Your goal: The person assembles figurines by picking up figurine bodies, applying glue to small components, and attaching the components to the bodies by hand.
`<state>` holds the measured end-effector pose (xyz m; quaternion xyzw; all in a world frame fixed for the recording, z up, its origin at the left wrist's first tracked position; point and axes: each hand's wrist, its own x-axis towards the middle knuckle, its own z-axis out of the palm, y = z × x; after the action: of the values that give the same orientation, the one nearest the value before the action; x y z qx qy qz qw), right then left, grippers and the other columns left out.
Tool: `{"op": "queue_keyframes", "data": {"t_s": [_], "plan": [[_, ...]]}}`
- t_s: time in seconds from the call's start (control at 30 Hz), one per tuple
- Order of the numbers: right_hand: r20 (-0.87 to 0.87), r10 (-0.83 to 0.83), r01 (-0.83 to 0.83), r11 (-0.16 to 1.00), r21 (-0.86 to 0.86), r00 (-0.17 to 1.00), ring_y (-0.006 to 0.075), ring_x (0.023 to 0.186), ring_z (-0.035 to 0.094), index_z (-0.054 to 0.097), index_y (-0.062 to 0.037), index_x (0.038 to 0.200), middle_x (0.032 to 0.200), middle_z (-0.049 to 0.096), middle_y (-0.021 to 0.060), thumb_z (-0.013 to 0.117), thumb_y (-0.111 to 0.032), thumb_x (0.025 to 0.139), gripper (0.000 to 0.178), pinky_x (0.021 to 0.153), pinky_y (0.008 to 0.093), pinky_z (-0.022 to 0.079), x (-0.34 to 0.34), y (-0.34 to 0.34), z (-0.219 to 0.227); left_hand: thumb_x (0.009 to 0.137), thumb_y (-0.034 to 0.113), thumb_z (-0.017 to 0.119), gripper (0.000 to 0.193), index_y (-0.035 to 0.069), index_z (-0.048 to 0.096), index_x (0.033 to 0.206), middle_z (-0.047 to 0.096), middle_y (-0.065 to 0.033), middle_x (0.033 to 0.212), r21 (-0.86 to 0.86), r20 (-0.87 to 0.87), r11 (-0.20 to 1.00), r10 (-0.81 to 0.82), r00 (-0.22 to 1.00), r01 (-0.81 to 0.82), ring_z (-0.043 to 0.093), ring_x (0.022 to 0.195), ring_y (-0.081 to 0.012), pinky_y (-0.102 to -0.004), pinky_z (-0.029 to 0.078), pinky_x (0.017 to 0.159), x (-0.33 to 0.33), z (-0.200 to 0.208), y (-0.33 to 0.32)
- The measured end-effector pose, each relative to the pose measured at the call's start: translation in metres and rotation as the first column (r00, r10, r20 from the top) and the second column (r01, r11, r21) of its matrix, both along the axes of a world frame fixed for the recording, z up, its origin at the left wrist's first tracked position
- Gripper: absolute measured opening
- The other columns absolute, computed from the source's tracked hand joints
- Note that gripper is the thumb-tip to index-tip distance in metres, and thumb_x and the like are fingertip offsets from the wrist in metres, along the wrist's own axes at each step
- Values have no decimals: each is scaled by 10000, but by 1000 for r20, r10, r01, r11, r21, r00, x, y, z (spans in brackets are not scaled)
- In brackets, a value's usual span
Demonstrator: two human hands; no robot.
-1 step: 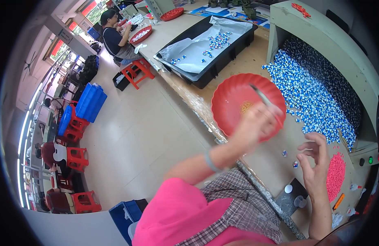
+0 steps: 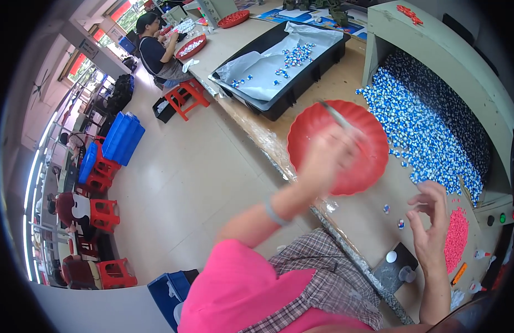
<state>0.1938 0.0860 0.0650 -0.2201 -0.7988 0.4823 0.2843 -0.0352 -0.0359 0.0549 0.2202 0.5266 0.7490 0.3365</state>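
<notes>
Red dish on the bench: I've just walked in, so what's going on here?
The left hand, blurred, holds a slim tool over the red dish. The right hand is half-curled beside a pile of small pink pieces. Blue-and-white pieces lie heaped beyond it; similar ones sit in the paper-lined black tray.

From my remote seat I see a co-worker [image 2: 151, 54] sitting at upper left, near a red stool [image 2: 192, 89] and a black box [image 2: 167, 114] on the floor [image 2: 184, 183]. Farther left, I make out blue crates [image 2: 123, 139] close to more red stools [image 2: 104, 215].
</notes>
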Motion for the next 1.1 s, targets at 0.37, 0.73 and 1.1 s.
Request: {"op": "queue_keyframes", "data": {"t_s": [0.37,0.73,1.1], "plan": [[92,-290,281,955,94,953,100,778,568,579,-23,1051,1184,529,85,509,3,959,119,659,221,462,84,55,-40,976,337,561,317,120,552,744,456,56,603,-236,-250,832,446,859,-501,350,452,-41,-197,230,405,-305,9,-144],[171,-424,399,902,163,889,78,747,547,580,-8,997,1125,544,73,535,-48,978,63,624,203,441,99,66,-45,919,504,613,387,145,534,797,417,67,575,-473,-238,709,468,851,-523,403,444,-62,-195,307,389,-516,59,-95],[184,-410,364,900,238,893,77,825,525,599,-7,967,1119,540,83,522,1,963,77,655,200,448,110,49,-32,896,81,488,258,3,522,1139,517,-65,788,-182,108,797,598,794,-575,462,591,-123,-226,408,495,-494,-18,-139]]}}
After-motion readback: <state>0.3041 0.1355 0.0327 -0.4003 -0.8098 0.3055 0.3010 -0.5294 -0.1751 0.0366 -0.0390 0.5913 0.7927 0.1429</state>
